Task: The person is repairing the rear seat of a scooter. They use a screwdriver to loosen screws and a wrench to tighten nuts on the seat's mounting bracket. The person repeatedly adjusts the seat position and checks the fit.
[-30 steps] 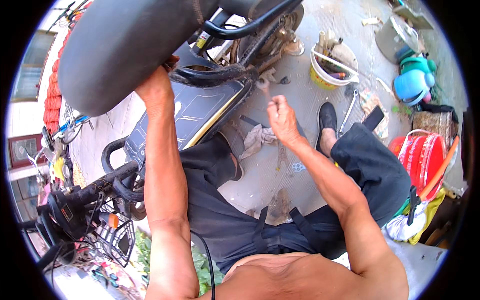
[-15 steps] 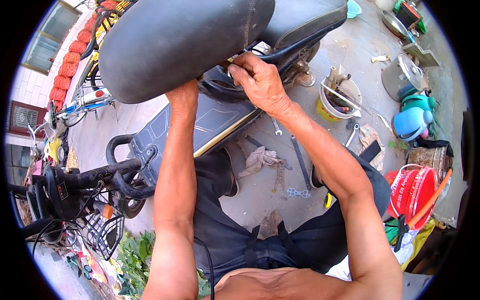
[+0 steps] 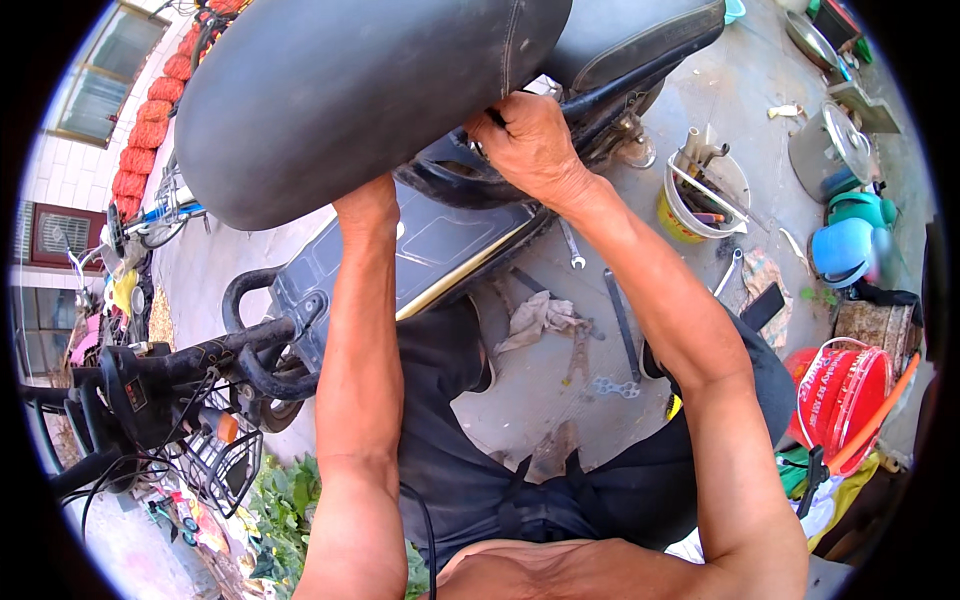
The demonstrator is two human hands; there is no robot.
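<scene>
Hands [image 3: 527,145] — two (left partly hidden) — at one black seat [image 3: 350,115]

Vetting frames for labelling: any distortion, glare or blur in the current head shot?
Head view: fisheye bending, black surround; head view: soft sheen on the large padded black leather-look seat, which hides most of the left hand; head view: right hand reads fairly sharp, while the blue plastic jug near the right rim looks smeared.

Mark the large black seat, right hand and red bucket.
Large black seat [image 3: 360,108], head view: broad padded surface.
Right hand [image 3: 531,150], head view: back of hand.
Red bucket [image 3: 828,398], head view: outer wall.
</scene>
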